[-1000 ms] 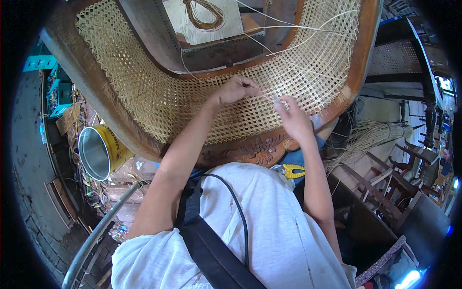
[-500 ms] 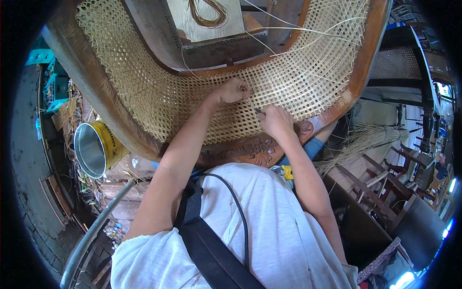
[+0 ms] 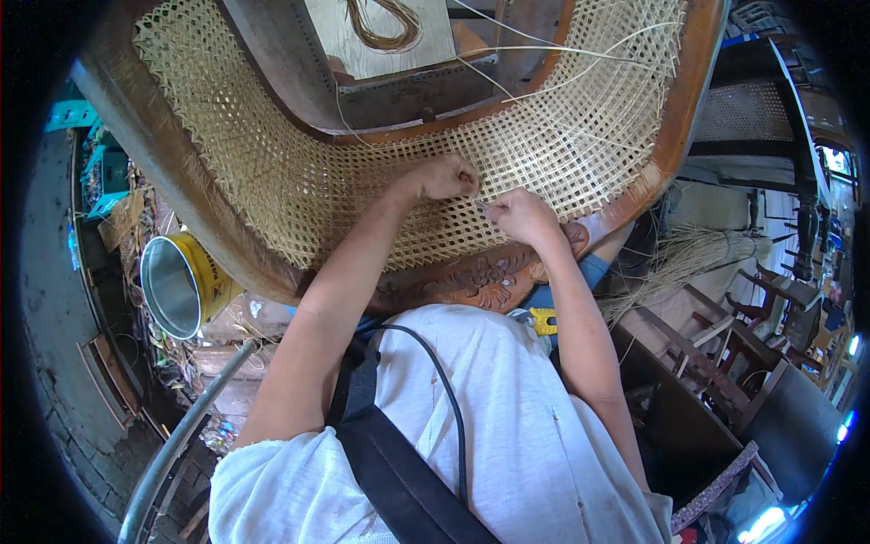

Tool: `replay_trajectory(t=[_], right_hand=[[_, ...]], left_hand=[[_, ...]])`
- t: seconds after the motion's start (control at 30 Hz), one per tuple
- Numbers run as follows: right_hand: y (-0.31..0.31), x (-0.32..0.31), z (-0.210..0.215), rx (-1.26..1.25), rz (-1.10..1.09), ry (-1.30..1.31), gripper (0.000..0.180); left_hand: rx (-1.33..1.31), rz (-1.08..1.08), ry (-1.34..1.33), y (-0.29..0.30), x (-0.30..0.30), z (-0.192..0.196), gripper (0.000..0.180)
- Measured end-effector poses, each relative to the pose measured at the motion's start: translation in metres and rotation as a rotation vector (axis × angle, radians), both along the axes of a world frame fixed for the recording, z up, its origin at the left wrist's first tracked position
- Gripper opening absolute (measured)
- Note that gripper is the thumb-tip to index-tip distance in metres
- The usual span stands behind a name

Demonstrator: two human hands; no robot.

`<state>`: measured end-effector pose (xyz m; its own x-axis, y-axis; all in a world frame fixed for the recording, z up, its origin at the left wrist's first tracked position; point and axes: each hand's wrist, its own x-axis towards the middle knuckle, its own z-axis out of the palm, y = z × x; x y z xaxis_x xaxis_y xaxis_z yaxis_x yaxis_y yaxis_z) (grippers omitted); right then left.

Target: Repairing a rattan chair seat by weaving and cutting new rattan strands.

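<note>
Woven cane webbing [image 3: 299, 204] in a lattice fills a curved wooden frame [image 3: 136, 154] with a carved flower motif on its near edge. My left hand [image 3: 449, 177] is closed in a pinch over the middle of the webbing; what its fingertips hold is too small to make out. Just to the right and nearer, my right hand [image 3: 524, 216] is also closed, its fingertips close to the left hand's. Whatever lies in its fingers is hidden. Loose pale cane strands [image 3: 598, 56] trail across the webbing at the upper right.
A coil of brown cane [image 3: 385, 27] rests on a light board [image 3: 335, 45] beyond the frame. To the left stands a yellow can [image 3: 207, 272], beside a metal rail [image 3: 186, 435]. A bundle of cane [image 3: 689, 258] and wooden furniture parts [image 3: 716, 335] lie at the right.
My right hand has shifted slightly up toward the left hand, and the dark tip that showed at its fingers is no longer visible. My left hand has moved slightly right.
</note>
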<state>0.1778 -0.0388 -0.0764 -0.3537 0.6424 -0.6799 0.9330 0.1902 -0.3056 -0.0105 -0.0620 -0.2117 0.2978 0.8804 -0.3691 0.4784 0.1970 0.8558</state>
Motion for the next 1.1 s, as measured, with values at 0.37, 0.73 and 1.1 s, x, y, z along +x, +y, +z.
replay_trajectory(t=[0.37, 0.73, 1.1], right_hand=[[-0.028, -0.007, -0.042, 0.265, -0.172, 0.144, 0.027], [-0.008, 0.089, -0.023, 0.169, -0.354, 0.459, 0.027], [-0.026, 0.031, 0.005, 0.199, 0.044, 0.037, 0.025]], left_hand=[[-0.041, 0.067, -0.024, -0.010, 0.003, 0.034, 0.020], [0.145, -0.059, -0.117, -0.013, 0.028, 0.045, 0.021], [-0.125, 0.241, -0.344, -0.004, 0.009, 0.018, 0.016]])
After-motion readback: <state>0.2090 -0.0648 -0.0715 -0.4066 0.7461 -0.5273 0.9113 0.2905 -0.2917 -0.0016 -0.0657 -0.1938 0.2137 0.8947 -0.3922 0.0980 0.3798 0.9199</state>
